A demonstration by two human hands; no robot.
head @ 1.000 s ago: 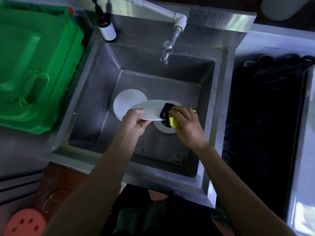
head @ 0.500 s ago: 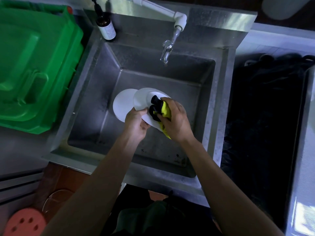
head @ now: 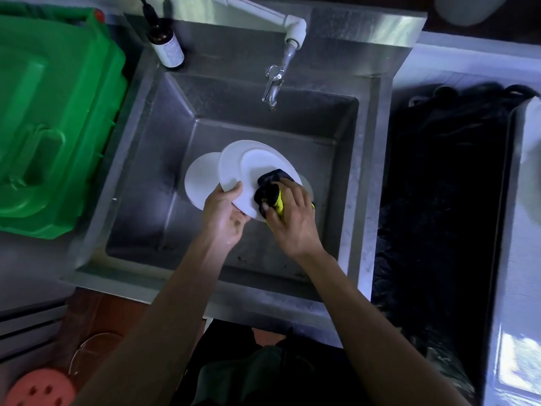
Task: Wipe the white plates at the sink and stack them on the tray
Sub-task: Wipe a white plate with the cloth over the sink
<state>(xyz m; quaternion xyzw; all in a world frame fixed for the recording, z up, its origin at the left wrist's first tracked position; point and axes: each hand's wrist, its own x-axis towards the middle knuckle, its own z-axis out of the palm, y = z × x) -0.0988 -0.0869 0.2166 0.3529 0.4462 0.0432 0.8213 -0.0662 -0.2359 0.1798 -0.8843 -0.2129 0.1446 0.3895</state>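
Left hand (head: 224, 213) gripping tilted white plate (head: 248, 168) by its 7 o'clock rim, thumb on top. Right hand (head: 292, 218) clutching black-and-yellow cloth (head: 270, 193) against plate face at 4 o'clock. Beneath, second white plate (head: 200, 180) flat on sink (head: 152, 159) floor, peeking out at 9 o'clock. Bare basin floor toward 12 o'clock, below tap (head: 273, 83). Green crate (head: 55, 118) beyond 9 o'clock sink edge.

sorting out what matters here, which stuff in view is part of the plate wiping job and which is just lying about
Part of the job:
held white plate
cloth
left hand
right hand
plate in the sink
sink

Just lying about:
green crate
brown bottle
tap
orange disc
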